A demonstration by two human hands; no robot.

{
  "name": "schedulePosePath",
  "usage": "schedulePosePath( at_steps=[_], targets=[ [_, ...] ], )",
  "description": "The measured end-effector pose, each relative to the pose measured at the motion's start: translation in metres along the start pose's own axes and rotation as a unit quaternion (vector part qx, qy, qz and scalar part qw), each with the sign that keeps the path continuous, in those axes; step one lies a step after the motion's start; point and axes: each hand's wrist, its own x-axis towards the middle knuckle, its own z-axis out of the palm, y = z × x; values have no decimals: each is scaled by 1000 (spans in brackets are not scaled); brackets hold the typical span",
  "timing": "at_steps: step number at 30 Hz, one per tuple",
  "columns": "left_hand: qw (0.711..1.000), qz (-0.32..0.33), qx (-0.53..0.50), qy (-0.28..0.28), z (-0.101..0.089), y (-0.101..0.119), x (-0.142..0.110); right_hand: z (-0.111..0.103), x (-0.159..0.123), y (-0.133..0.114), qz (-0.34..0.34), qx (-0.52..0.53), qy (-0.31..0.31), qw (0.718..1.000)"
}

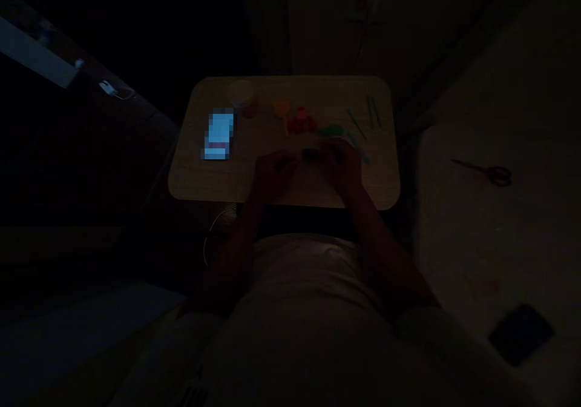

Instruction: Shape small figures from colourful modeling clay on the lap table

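Note:
The room is very dark. My left hand (pixel 272 171) and my right hand (pixel 341 163) rest near the middle of a small wooden lap table (pixel 200 177), fingers curled toward each other. Between them lies a small dark purplish lump (pixel 311 152); both hands seem to pinch it, though the darkness hides the fingers. Just beyond the hands lie red (pixel 300 121), orange (pixel 281 110) and green (pixel 333 130) pieces of soft material.
A lit phone (pixel 218 134) lies at the table's left, with a small round tub (pixel 241 95) behind it. Thin teal sticks (pixel 372 111) lie at the table's right. Scissors (pixel 488 171) and a dark phone (pixel 521 333) sit on the bed surface to the right.

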Motion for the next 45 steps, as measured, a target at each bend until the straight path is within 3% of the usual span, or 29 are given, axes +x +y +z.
schedulePosePath(
  at_steps=[8, 23, 37, 45],
  targets=[
    [999, -38, 11, 0, 0, 3, 0, 0, 0, -2, -2, 30, -11, 999],
    [1000, -19, 17, 0, 1, 5, 0, 1, 0, 0, -16, 23, -41, 999],
    [1000, 7, 12, -7, 3, 4, 0, -1, 0, 0, 21, -6, -79, 997],
    [999, -4, 24, -24, 3, 4, 0, 0, -1, 2, -8, 17, -72, 997]
  ],
)
